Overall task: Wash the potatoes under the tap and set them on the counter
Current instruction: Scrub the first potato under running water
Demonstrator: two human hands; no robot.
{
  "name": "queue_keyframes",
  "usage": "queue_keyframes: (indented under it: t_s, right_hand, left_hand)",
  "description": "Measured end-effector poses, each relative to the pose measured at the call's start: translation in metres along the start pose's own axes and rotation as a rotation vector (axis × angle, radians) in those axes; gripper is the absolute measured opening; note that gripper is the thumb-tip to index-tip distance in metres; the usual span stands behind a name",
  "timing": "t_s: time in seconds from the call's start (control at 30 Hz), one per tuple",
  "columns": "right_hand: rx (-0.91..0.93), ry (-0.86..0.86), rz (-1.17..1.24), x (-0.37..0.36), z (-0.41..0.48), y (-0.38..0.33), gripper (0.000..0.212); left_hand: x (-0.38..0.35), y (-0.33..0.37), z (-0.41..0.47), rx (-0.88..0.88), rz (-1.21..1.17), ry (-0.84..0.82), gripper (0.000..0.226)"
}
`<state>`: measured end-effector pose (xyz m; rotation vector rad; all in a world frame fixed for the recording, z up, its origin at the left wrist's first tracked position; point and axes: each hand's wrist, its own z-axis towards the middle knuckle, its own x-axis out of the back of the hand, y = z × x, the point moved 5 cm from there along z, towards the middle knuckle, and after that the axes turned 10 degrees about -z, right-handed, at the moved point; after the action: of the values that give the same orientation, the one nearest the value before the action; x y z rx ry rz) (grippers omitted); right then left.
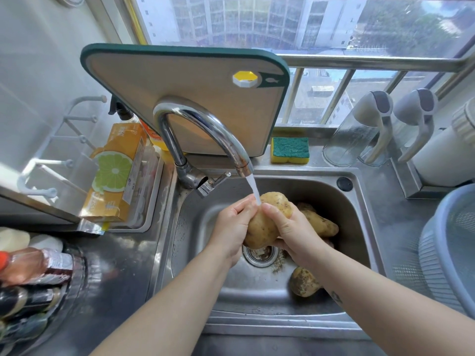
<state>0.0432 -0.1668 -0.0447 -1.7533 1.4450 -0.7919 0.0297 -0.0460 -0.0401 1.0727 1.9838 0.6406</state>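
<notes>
Daylight comes through a wide window (282, 21) with a steel railing (372, 61), beside a white wall (38, 47).

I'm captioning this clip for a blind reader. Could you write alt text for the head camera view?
The left hand and right hand hold a large potato under the running tap over a steel sink, where more potatoes lie near the drain. A cutting board leans behind the tap, a sponge beside it.

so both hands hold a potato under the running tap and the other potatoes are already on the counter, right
No: the left hand and right hand hold a potato under the running tap, but the head view shows the other potatoes lying in the sink.
</notes>
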Motion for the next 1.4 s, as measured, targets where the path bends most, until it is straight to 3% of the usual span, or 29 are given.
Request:
queue_keyframes:
  t_s: [0.1, 0.17, 0.43, 0.63, 0.7, 0.83, 0.9, 0.97, 1.03, 1.17, 1.33, 1.4]
  right_hand:
    - [-0.028, -0.041, 0.069, 0.002, 0.0, 0.0, 0.019]
    - [-0.049, -0.06, 0.081, 0.003, 0.002, 0.002, 0.026]
    - [-0.018, -0.068, 0.066, -0.003, 0.003, 0.001, 0.045]
    - [0.083, -0.088, -0.178, 0.001, 0.005, -0.013, 0.061]
    - [0.064, -0.092, -0.164, -0.001, 0.007, -0.013, 0.062]
    - [0.079, 0.075, -0.191, 0.0, 0.012, -0.013, 0.032]
    - [0.047, 0.02, -0.149, 0.0, 0.012, -0.011, 0.022]
    - [0.031, -0.109, -0.119, -0.003, 0.009, -0.012, 0.033]
    - [0.055, -0.121, -0.168, -0.001, 0.008, -0.012, 0.048]
    - [0.033, -0.11, -0.138, -0.001, 0.008, -0.011, 0.042]
    - [0.024, -0.122, -0.137, -0.004, 0.007, -0.007, 0.051]
    - [0.028, -0.059, -0.169, -0.006, 0.009, -0.007, 0.05]
  left_hand:
    - [0.003, 0.001, -0.003, 0.071, 0.024, -0.155, 0.042]
    - [0.005, -0.001, -0.005, 0.078, 0.036, -0.2, 0.049]
    - [-0.001, -0.011, -0.009, 0.062, -0.039, 0.026, 0.023]
    - [0.007, -0.009, -0.001, -0.037, 0.101, 0.166, 0.038]
    - [0.007, -0.007, -0.002, -0.099, 0.186, 0.171, 0.05]
    - [0.003, -0.005, -0.005, -0.159, 0.33, 0.126, 0.04]
    - [0.005, -0.006, -0.004, -0.162, 0.343, 0.118, 0.038]
    - [0.006, -0.004, -0.004, -0.161, 0.343, 0.11, 0.046]
    - [0.005, -0.004, -0.004, -0.156, 0.329, 0.097, 0.046]
    - [0.007, -0.005, -0.004, -0.157, 0.331, 0.093, 0.038]
    - [0.012, -0.01, -0.004, -0.112, 0.268, 0.126, 0.068]
    - [0.01, -0.009, -0.005, -0.134, 0.292, 0.104, 0.066]
